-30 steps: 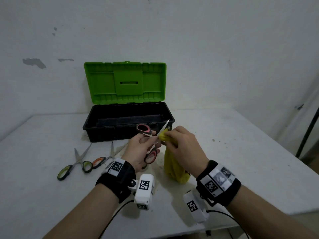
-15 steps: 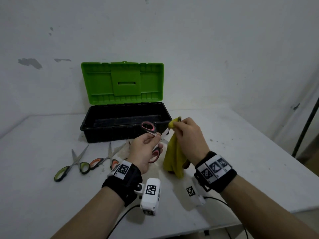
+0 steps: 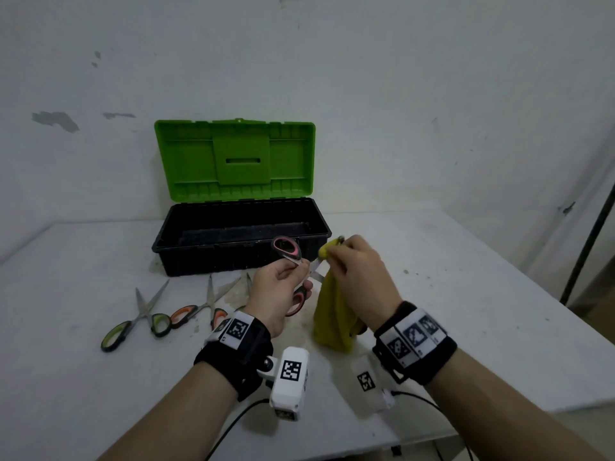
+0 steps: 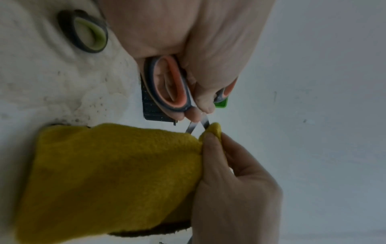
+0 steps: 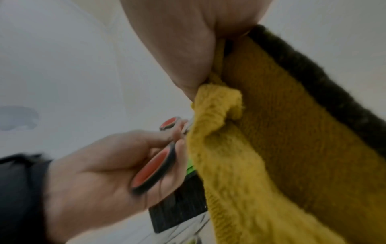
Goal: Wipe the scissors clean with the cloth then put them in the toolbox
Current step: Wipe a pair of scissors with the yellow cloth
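Observation:
My left hand (image 3: 283, 287) grips the red-handled scissors (image 3: 287, 248) by their handles, blades spread apart and pointing right. In the left wrist view the scissors (image 4: 167, 85) cross just above the cloth (image 4: 108, 173). My right hand (image 3: 356, 261) pinches the yellow cloth (image 3: 334, 314) around one blade; the blade tips are hidden in the fold. The rest of the cloth hangs down to the table. In the right wrist view the cloth (image 5: 261, 156) fills the right side, beside the scissors (image 5: 154, 168). Behind both hands stands the black toolbox (image 3: 239, 251) with its green lid (image 3: 234, 161) raised.
Two more pairs of scissors lie on the white table (image 3: 466, 311) left of my hands: a green-handled pair (image 3: 139, 314) and an orange-handled pair (image 3: 199, 307). A dark pole (image 3: 589, 241) stands past the table's right edge. The wall is close behind the toolbox.
Both hands have lifted slightly toward the toolbox. My right hand has slid the cloth along the blade, and the tip that showed a second ago is now covered.

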Action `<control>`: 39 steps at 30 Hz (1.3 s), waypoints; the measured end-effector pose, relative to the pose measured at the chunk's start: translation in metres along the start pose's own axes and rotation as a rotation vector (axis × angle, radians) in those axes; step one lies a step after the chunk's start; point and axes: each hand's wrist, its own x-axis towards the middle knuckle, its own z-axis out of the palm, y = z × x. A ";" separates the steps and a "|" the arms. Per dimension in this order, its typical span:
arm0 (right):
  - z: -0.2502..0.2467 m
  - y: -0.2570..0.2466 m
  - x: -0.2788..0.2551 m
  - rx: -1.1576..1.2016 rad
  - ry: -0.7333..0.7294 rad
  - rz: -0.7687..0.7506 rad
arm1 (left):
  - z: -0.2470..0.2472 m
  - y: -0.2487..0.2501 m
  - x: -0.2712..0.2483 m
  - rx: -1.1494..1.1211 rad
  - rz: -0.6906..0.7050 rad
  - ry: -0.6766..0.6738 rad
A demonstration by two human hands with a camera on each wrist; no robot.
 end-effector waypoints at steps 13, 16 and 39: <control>0.002 -0.017 -0.012 -0.030 -0.063 -0.080 | 0.003 0.002 -0.001 -0.006 0.025 -0.011; -0.001 -0.009 -0.001 -0.012 -0.024 -0.035 | 0.000 0.004 -0.002 0.026 0.032 -0.003; -0.017 -0.014 0.007 -0.013 -0.054 0.088 | 0.000 0.003 -0.001 -0.076 -0.066 0.104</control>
